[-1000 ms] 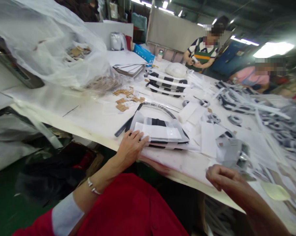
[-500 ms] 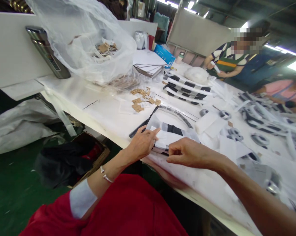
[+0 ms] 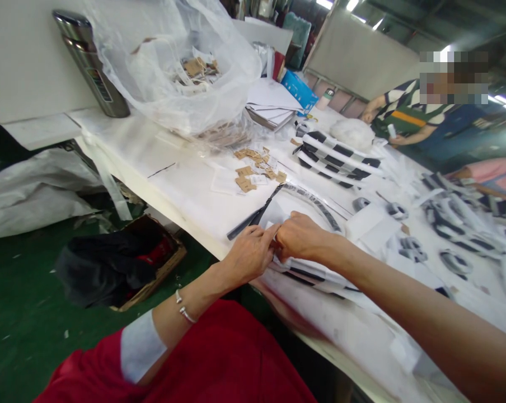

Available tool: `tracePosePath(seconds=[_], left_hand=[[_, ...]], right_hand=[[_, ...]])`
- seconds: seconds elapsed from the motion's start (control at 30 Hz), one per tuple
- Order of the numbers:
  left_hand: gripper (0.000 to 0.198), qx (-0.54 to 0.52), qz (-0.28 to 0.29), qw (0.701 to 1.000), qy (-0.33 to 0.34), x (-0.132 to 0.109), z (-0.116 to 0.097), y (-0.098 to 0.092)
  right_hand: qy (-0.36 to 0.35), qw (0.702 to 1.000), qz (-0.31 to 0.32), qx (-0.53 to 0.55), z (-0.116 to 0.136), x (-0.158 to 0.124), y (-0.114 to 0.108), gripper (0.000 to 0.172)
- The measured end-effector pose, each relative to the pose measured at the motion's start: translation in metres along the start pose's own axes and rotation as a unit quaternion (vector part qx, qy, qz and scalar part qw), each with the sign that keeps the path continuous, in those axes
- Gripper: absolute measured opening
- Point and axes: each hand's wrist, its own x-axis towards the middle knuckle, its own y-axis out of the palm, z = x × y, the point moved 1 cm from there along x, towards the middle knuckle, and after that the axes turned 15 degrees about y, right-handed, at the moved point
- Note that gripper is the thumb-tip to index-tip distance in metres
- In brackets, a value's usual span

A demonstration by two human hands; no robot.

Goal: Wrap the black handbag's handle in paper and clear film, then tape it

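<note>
The bag [image 3: 309,272] is lying on the white table [image 3: 190,193], close in front of the wearer and right by the near edge, its long axis running roughly along that edge, from the left end at the hands off to the right and slightly nearer. Its handle [image 3: 314,199] is arching out on the far side, away from the wearer, and a dark strap [image 3: 245,224] is sticking out past the left end. Both hands are meeting over this left end, so neither is standing clearly nearer; the left hand [image 3: 248,254] is coming in from the outer left, fingers lying close together and pointing at the other hand, while the right hand [image 3: 299,238] is bending into a loose fist just against those fingertips. Whether either is gripping anything I cannot tell, since the knuckles are hiding the contact. The right forearm [image 3: 396,296] is slanting over the middle and right part of the bag, covering much of it, and the left arm is leaving it uncovered. Brown tags [image 3: 247,183] are lying beyond the strap, near the handle, and a checked stack [image 3: 337,159] is sitting farther off, beyond the handle.
</note>
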Motion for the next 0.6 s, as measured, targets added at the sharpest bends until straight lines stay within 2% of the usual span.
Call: tracePosePath(seconds=[0.13, 0.2, 0.33, 0.43, 0.53, 0.6], left_hand=[[0.065, -0.024, -0.025, 0.999, 0.002, -0.001, 0.000, -0.001], [0.065, -0.047, -0.033, 0.998, 0.005, -0.002, -0.001, -0.002], [0.060, -0.068, -0.031, 0.997, -0.003, -0.003, -0.001, -0.002], [0.057, -0.078, -0.022, 0.997, -0.011, -0.002, -0.001, -0.003], [0.056, -0.084, -0.018, 0.996, -0.014, -0.001, 0.000, -0.003], [0.053, -0.081, -0.023, 0.996, -0.016, -0.002, 0.000, -0.003]], right_hand=[[-0.018, 0.994, -0.105, -0.032, -0.007, 0.004, 0.003, 0.036], [0.001, 0.992, -0.125, -0.002, -0.021, 0.009, 0.010, 0.043], [0.119, 0.974, -0.159, 0.105, -0.065, 0.017, 0.033, 0.048], [0.221, 0.926, -0.260, 0.165, -0.081, 0.005, 0.051, 0.051], [0.244, 0.864, -0.382, 0.220, -0.060, -0.021, 0.064, 0.034], [0.206, 0.848, -0.427, 0.238, -0.029, -0.039, 0.076, 0.025]])
